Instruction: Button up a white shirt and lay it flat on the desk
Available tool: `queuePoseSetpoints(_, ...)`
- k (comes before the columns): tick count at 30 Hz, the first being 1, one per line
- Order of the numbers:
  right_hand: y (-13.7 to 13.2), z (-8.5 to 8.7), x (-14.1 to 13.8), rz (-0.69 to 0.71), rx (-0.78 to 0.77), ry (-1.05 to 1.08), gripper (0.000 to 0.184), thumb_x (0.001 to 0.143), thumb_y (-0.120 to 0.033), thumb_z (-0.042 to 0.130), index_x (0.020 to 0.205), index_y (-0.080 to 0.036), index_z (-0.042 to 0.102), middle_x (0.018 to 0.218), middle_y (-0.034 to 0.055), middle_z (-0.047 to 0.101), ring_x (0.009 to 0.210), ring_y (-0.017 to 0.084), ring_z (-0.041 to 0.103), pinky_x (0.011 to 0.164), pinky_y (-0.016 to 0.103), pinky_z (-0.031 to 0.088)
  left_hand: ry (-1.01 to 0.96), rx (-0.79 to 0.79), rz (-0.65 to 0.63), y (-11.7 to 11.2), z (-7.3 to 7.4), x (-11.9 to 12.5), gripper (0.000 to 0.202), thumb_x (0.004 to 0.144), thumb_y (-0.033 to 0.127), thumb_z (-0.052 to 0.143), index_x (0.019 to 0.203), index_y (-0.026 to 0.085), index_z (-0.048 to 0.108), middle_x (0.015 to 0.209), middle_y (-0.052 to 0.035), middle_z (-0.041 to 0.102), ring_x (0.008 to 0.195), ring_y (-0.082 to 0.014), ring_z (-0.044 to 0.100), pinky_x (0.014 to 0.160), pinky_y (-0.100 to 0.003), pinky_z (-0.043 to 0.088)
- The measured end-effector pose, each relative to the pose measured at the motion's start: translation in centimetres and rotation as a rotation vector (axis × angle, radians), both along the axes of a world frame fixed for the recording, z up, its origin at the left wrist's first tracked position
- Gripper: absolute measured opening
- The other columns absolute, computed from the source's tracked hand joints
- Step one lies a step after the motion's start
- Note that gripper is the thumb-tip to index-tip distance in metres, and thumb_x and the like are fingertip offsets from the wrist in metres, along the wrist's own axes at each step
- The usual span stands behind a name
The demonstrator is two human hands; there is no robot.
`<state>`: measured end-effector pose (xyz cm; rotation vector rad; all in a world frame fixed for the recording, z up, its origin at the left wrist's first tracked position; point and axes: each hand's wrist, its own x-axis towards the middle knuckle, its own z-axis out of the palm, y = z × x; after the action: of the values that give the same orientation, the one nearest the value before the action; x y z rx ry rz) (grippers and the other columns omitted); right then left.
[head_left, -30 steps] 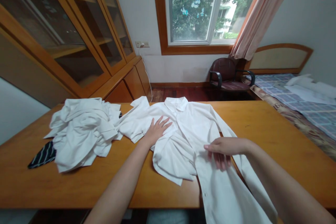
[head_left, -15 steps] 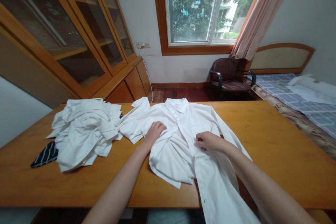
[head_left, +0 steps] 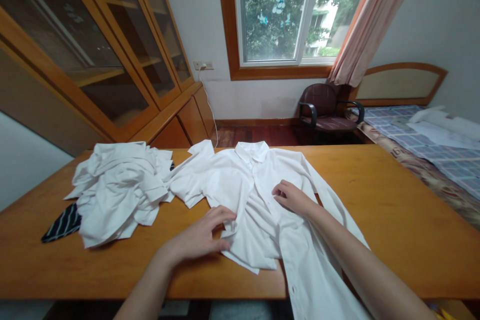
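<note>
A white button shirt (head_left: 232, 180) lies face up on the wooden table (head_left: 393, 210), collar toward the window, its lower part hanging over the near edge. My left hand (head_left: 204, 235) pinches the bunched left edge of the shirt near the table's front. My right hand (head_left: 290, 196) rests on the shirt's button strip at mid chest, fingers curled and pressing down on the cloth.
A heap of crumpled white clothes (head_left: 116, 185) lies on the table's left, with a dark striped cloth (head_left: 62, 222) poking out beside it. Behind the table are a glass-door cabinet (head_left: 93, 50), a dark armchair (head_left: 326, 107), a window, and a bed (head_left: 431, 145) at right.
My left hand has come back from the shirt's chest to its near left edge and closed on the fabric. My right hand has slid up and left along the front.
</note>
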<state>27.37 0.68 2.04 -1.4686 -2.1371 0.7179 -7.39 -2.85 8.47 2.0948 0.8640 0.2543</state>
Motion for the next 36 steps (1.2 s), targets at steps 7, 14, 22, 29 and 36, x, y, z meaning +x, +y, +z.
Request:
queuePoseSetpoints(7,0.2,-0.7,-0.8,-0.078,0.107,-0.095,0.009,0.088,-0.022,0.062,0.096,-0.019,0.066,0.091,0.0054,0.058,0.088,0.020,0.054,0.083,0.031,0.044,0.124,0.293,0.203,-2.7,-0.3,1.9,0.017,0.085,0.023,0.057,0.100,0.023,0.065,0.114,-0.0098,0.057,0.112,-0.0256,0.054,0.097,-0.038,0.047)
queuePoseSetpoints(14,0.2,-0.1,-1.0,-0.102,0.073,-0.099,0.008,0.087,-0.021,0.062,0.093,-0.019,0.066,0.089,0.0048,0.057,0.088,0.019,0.054,0.082,0.031,0.043,-0.059,0.271,0.677,-0.8,0.8,1.6,0.036,0.094,0.052,0.039,0.078,0.021,0.051,0.074,-0.0038,0.060,0.076,-0.0221,0.059,0.072,-0.030,0.048)
queuePoseSetpoints(22,0.2,0.0,-1.5,-0.113,0.058,-0.159,0.009,0.089,-0.023,0.060,0.096,-0.019,0.065,0.092,0.0055,0.057,0.090,0.020,0.054,0.084,0.031,0.042,0.087,0.069,0.432,0.9,7.2,-1.6,0.040,0.088,0.058,0.050,0.086,0.021,0.067,0.079,-0.0003,0.066,0.076,-0.0197,0.060,0.069,-0.024,0.047)
queuePoseSetpoints(29,0.1,0.1,-1.8,-0.137,0.050,-0.211,0.011,0.089,-0.025,0.062,0.098,-0.020,0.064,0.096,0.0064,0.057,0.091,0.021,0.053,0.085,0.031,0.041,0.247,-0.557,-0.203,-1.7,9.1,3.3,0.050,0.090,0.053,0.054,0.128,0.024,0.064,0.078,-0.0035,0.071,0.058,-0.0174,0.064,0.055,-0.023,0.048)
queuePoseSetpoints(36,-0.1,0.2,-2.1,-0.154,0.048,-0.172,0.009,0.087,-0.024,0.064,0.094,-0.019,0.065,0.093,0.0057,0.060,0.087,0.020,0.054,0.080,0.030,0.041,0.115,0.150,0.046,3.8,3.3,5.9,0.027,0.094,0.032,0.048,0.098,0.019,0.071,0.100,-0.0064,0.071,0.092,-0.0208,0.065,0.084,-0.029,0.048)
